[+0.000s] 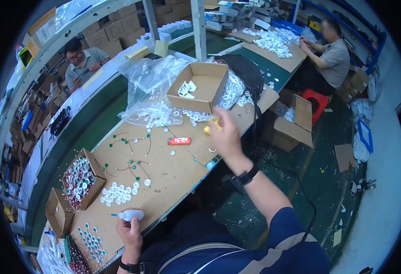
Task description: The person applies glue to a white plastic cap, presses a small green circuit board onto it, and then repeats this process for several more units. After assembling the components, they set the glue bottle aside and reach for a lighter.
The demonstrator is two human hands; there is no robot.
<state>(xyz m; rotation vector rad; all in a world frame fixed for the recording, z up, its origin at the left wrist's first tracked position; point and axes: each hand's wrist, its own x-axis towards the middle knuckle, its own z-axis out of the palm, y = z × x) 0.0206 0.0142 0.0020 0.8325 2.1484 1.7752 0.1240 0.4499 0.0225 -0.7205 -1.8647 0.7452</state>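
Note:
Near the table's front edge my left hand (pixel 129 232) is closed around a small white squeeze bottle (pixel 133 214), whose thin blue tip points left. My right hand (pixel 226 139) is stretched out over the far part of the table, right beside a small yellow object (pixel 207 130). Its fingers are smeared, and whether they grip the yellow object cannot be made out. Left of that hand lies a red lighter (pixel 179 141). White round caps (pixel 118 194) sit grouped beyond the bottle. Thin wires with green discs (pixel 134 168) are spread behind them.
A cardboard box (pixel 88 182) full of white discs and red wires stands at left, beside a smaller box (pixel 60 214). Beyond my right hand, an open carton (pixel 200 82) holds white parts, with clear plastic bags (pixel 152 82) alongside. Two people sit farther off, beyond the table.

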